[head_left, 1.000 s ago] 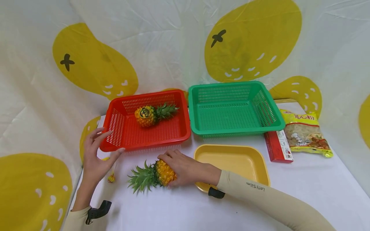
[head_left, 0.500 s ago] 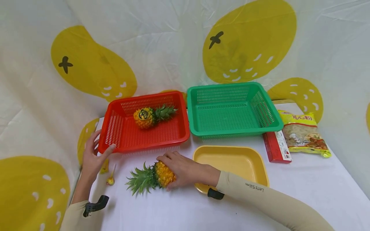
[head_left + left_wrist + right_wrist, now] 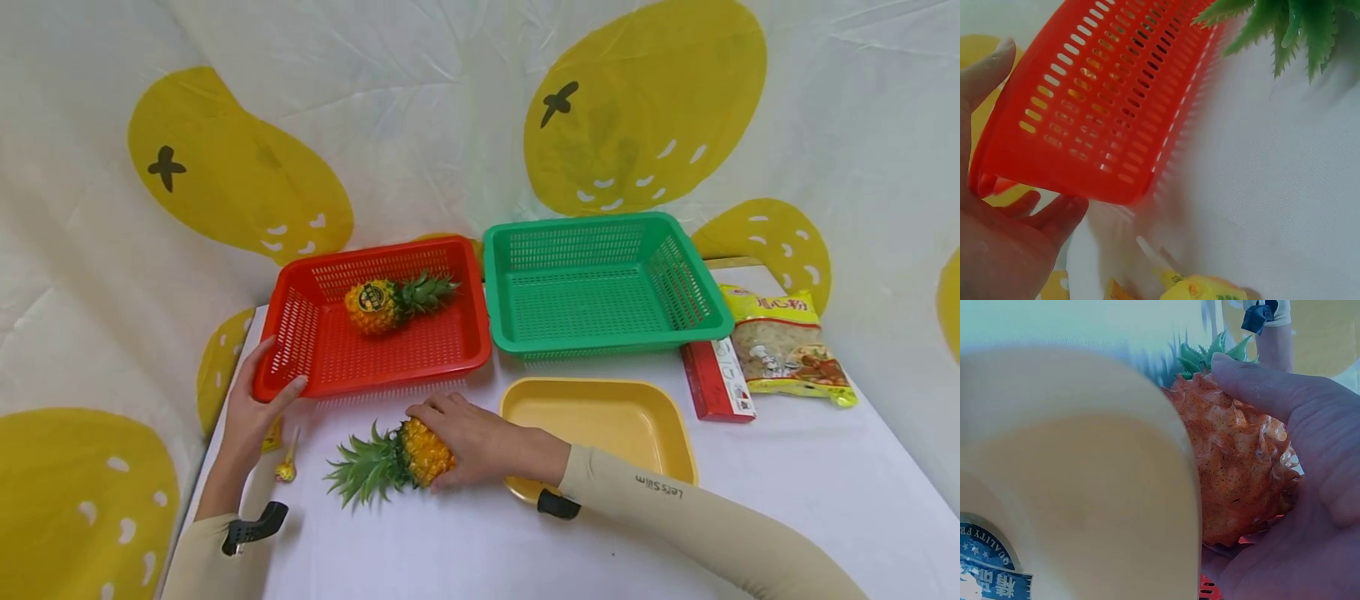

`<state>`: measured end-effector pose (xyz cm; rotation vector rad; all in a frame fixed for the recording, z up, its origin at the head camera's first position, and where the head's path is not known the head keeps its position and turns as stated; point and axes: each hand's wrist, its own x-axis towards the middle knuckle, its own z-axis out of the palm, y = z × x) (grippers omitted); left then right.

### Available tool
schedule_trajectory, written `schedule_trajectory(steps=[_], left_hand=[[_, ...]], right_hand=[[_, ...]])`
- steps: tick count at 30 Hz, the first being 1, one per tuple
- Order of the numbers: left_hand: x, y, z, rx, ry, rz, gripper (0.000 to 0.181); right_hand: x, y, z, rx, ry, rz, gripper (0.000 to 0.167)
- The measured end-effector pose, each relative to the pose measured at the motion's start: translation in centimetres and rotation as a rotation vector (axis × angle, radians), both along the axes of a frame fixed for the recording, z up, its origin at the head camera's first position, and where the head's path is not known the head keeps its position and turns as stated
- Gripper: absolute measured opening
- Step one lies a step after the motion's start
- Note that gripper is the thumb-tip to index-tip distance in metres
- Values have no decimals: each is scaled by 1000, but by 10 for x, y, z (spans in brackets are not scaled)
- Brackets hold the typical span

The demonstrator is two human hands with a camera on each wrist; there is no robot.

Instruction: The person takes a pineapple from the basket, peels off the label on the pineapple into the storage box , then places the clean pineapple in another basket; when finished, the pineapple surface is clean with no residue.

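A: Right hand (image 3: 474,442), quick?
B: Clamped on the near pineapple (image 3: 422,454), fingers over the top. Right wrist view agrees: thumb laid along the fruit, tip by the base of the leaves.
A: Where's that pineapple?
B: On its side on the white-covered bench (image 3: 375,550), leaves pointing left, in front of the red basket (image 3: 375,387) and just beside the yellow tray (image 3: 581,380).
A: Left hand (image 3: 251,408)?
B: Holding the red basket's near left corner. Thumb at the front rim, fingers bent under the rim in the left wrist view.
A: Anything in that basket?
B: Second pineapple (image 3: 386,307), lying down, dark round label on the fruit, leaves toward the right.
A: Near the left hand?
B: Lollipop (image 3: 285,472) on the bench, stick angled toward the basket, small yellow packet (image 3: 272,435) just beside it, partly hidden by the hand.
A: Right side?
B: Green basket (image 3: 615,340) next to the red one, behind the tray. Then a red and white box (image 3: 723,396), partly covered by the green basket, and a yellow printed bag (image 3: 783,346) just beside it.
A: Right wrist foreground?
B: Tray fills most of the left, blue sticker (image 3: 994,572) in the lower corner.
A: Backdrop?
B: Pale cloth (image 3: 442,150), big yellow shapes printed on it.
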<state>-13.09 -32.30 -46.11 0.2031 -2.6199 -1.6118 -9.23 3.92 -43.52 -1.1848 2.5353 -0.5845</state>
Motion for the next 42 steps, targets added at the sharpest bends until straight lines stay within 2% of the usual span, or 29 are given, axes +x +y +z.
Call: schedule_trajectory(steps=[10,21,31,35,42], left_hand=[[0,-4,-3,-10,-12,-15,92],[-3,-1,-1,35,-33,22,93],[-8,-3,-7,70,-25,2,92],[-7,-4,-8,91,-21,-8,92],[-4,-4,-11,80,-24,0,92]], right_hand=[[-2,-2,1,5,6,-7,97],[-3,-4,3,-18,-12,-37,91],[0,-3,3,-71,-7,-53,92],[2,-2,11,-88,2,-30,92],[5,11,35,-116,-21,-5,90]])
